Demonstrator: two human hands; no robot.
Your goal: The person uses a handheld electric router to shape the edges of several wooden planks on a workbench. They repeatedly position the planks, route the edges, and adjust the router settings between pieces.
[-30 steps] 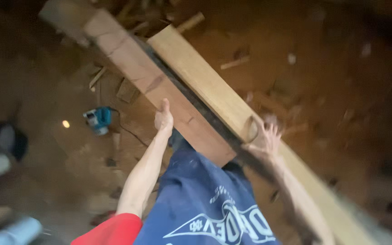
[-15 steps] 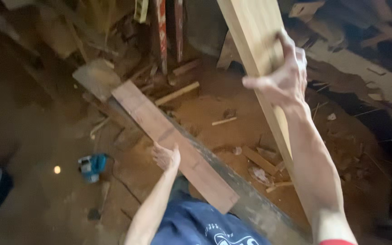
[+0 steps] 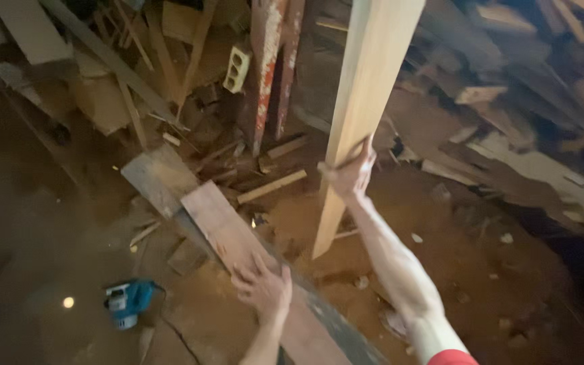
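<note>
Two bare hands work among timber on a sawdust-covered floor. The right hand [image 3: 351, 174] is raised and wrapped around a long pale plank [image 3: 366, 94], fingers curled over its near edge, and holds it close to upright with a slight tilt, its lower end near the floor and its top running out of view above. The left hand [image 3: 263, 287] lies flat with fingers spread, palm down on a reddish-brown board [image 3: 228, 233] that slants across a long dark beam [image 3: 336, 331] beneath it; this hand presses on the board and grips nothing. The pale plank stands just to the right of the reddish board, apart from it. A blue power planer [image 3: 127, 302] sits on the floor to the left, well apart from both hands. Behind, a loose heap of scrap boards [image 3: 136, 74] leans against each other, with a red-painted post [image 3: 265, 74] standing among them and a pale hollow block [image 3: 237, 68] beside it. A short offcut [image 3: 272, 186] lies on the ground between the heap and the boards.
</note>
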